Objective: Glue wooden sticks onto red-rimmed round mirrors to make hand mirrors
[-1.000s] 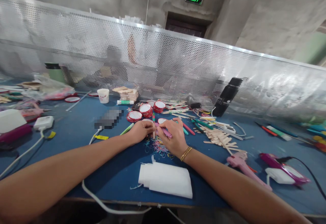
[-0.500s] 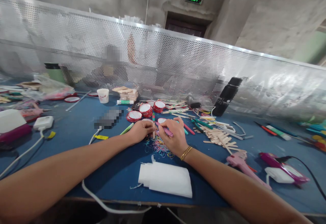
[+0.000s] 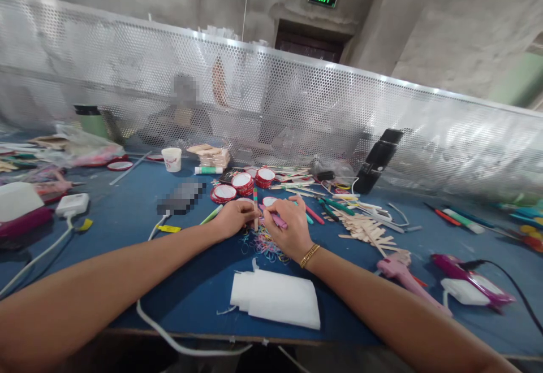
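Observation:
Between the fingers of my left hand is a narrow wooden stick with coloured bands at its upper end, held upright. My right hand is closed around a pink marker, its front end beside the stick. Below both hands lies a loose heap of small coloured rubber bands. Red-edged round rolls are stacked just beyond the hands. Nearer the table's front edge is a folded white cloth.
Plain wooden sticks and a pink glue gun lie on the right. A phone, a paper cup and a white cable are on the left. A perforated metal screen stands behind.
The pink marker has shifted very slightly in my right hand beside the stick. My left hand keeps the stick in nearly the same place.

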`<action>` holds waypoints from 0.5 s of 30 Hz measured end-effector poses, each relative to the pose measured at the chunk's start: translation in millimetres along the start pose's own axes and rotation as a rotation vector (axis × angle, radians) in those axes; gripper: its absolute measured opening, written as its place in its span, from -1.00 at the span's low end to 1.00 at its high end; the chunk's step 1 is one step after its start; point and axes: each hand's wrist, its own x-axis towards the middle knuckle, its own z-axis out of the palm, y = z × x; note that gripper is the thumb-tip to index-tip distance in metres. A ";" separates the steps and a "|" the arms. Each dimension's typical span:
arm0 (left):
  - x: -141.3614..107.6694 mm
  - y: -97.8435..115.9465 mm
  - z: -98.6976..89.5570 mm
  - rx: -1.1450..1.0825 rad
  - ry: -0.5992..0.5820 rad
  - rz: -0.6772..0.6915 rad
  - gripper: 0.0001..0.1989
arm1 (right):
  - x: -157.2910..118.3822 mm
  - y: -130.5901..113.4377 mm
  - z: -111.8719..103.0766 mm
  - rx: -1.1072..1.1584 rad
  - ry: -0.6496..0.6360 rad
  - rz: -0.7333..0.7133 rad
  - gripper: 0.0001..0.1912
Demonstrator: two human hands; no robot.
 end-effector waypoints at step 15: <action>0.2 -0.3 0.0 0.001 0.020 -0.001 -0.65 | -1.0 0.9 1.4 0.019 -0.014 -0.028 -0.85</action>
